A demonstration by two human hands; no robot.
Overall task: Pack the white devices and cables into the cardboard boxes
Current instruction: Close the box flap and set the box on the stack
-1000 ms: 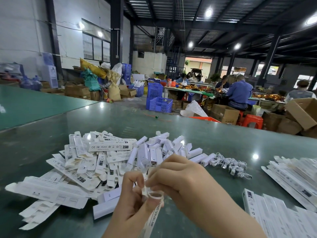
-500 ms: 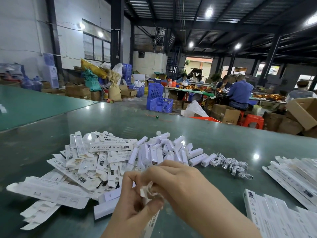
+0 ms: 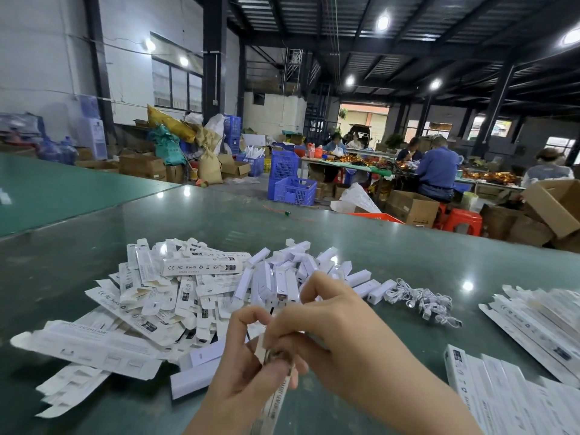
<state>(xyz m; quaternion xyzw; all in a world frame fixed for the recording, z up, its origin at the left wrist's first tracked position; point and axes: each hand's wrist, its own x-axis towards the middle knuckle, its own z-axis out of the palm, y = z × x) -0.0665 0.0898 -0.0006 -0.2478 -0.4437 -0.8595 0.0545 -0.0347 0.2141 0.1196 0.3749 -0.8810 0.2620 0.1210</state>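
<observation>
Hands at near centre, left hand (image 3: 241, 365) gripping a narrow printed box (image 3: 276, 400), right hand (image 3: 329, 328) pinching its open top; best kept steady while tucking contents fully inside.

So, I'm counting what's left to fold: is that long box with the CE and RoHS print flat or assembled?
Flat. The printed box lies unfolded on top of the pile of box blanks, its panels spread.

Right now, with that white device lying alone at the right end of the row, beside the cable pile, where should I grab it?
Probably pinch the white device across its long sides from above; it lies flat, and the cable pile crowds its right end.
</observation>
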